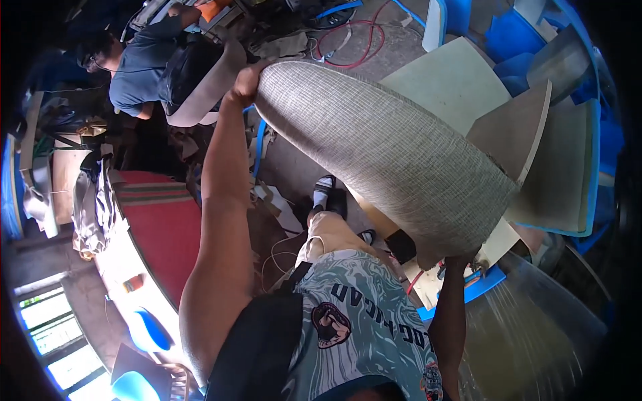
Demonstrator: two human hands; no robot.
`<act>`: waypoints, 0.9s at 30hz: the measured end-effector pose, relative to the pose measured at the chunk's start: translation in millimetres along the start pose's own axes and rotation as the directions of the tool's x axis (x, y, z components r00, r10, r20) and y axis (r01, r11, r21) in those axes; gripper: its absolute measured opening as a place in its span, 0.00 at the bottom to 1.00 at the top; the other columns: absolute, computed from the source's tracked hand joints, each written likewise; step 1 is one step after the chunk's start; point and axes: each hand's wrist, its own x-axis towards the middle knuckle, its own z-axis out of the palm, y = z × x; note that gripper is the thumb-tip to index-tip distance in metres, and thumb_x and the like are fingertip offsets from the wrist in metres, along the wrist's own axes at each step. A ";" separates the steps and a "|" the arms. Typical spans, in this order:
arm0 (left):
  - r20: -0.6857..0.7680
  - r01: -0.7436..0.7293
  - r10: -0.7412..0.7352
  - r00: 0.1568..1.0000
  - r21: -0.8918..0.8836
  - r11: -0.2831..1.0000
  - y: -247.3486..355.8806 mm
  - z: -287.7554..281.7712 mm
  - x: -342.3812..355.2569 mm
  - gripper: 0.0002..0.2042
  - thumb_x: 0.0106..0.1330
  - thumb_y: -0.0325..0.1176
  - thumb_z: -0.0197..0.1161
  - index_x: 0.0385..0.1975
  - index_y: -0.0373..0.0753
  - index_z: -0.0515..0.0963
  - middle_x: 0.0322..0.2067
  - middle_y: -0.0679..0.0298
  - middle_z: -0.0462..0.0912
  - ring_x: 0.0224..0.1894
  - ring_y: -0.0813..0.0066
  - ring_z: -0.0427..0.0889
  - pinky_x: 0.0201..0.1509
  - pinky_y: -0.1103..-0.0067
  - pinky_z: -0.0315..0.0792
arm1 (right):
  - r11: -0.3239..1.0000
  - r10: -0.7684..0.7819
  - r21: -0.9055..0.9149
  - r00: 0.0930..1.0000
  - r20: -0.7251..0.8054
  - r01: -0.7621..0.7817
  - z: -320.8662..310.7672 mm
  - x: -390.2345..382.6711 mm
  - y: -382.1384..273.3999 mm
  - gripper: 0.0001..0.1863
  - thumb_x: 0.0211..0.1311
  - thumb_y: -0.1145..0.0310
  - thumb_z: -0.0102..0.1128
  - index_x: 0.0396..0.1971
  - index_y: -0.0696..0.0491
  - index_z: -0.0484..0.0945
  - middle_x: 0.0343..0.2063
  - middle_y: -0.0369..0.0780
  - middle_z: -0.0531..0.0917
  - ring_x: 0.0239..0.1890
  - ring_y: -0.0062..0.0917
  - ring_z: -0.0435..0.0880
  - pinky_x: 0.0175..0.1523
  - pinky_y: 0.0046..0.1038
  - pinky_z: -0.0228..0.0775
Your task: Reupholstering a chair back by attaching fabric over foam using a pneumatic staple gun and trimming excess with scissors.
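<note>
A long, curved panel (381, 140) covered in beige-grey woven fabric hangs tilted in front of me, one end rounded. It looks like an upholstered furniture part. My left hand (247, 83) is closed on the rounded far-left end, with the arm stretched out. At the near-right end, my right hand (460, 263) grips the lower edge; its fingers are mostly hidden by the fabric and shadow.
Pale boards (447, 83) and blue-edged panels (562, 167) lean at the right. A plastic-wrapped piece (528, 327) lies near right. A co-worker (150, 70) sits at the far left. A red hose (374, 40) coils on the floor. A red striped cloth (160, 230) covers a surface at left.
</note>
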 end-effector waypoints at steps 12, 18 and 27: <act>-0.089 -0.010 0.036 0.995 0.278 0.960 259.2 50.3 -16.3 0.27 0.71 0.43 0.49 0.70 0.46 0.59 0.70 0.62 0.59 0.75 0.58 0.49 0.76 0.54 0.33 | 0.960 -0.022 -0.277 0.999 0.024 0.028 26.8 -23.8 -9.3 0.31 0.74 0.53 0.42 0.69 0.53 0.53 0.68 0.46 0.60 0.68 0.40 0.62 0.69 0.43 0.58; 0.096 -0.301 0.290 0.952 0.137 0.944 396.2 105.8 -7.7 0.31 0.68 0.44 0.51 0.70 0.39 0.57 0.72 0.59 0.53 0.75 0.59 0.48 0.76 0.57 0.39 | 0.998 0.007 -0.059 1.000 -0.010 -0.007 45.9 -27.3 -2.1 0.31 0.72 0.53 0.44 0.67 0.57 0.55 0.66 0.47 0.62 0.67 0.40 0.62 0.70 0.40 0.54; 0.244 -0.552 0.518 0.820 0.099 0.828 497.0 146.4 -33.5 0.29 0.69 0.42 0.48 0.67 0.31 0.59 0.69 0.49 0.58 0.73 0.52 0.54 0.74 0.55 0.46 | 0.319 -0.640 -0.703 0.691 0.336 0.636 111.7 -55.9 -41.7 0.29 0.72 0.56 0.39 0.63 0.63 0.63 0.61 0.55 0.68 0.64 0.46 0.67 0.66 0.40 0.58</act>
